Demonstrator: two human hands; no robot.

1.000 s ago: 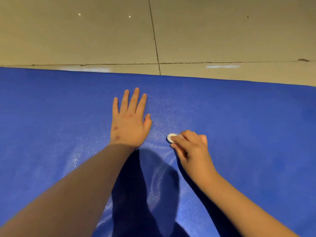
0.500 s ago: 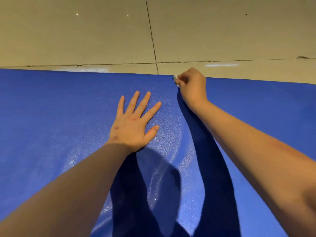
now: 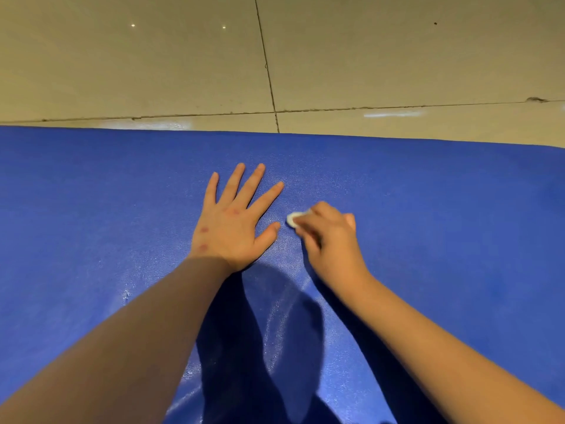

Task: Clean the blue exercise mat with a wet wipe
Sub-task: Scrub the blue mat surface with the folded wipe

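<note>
Blue mat (image 3: 443,240): mid-clean, I judge. My right hand (image 3: 328,240) pinches wet wipe (image 3: 294,218); left hand (image 3: 235,221) flat, fingers spread. Centre glistens; outer areas probably remain.

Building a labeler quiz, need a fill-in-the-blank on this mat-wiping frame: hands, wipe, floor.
1. The left hand lies flat on the mat, palm ____.
2. The right hand grips the wipe, which is ____ in colour.
3. Beyond the mat's far edge, the floor is made of large beige ____.

Missing words: down; white; tiles.
</note>
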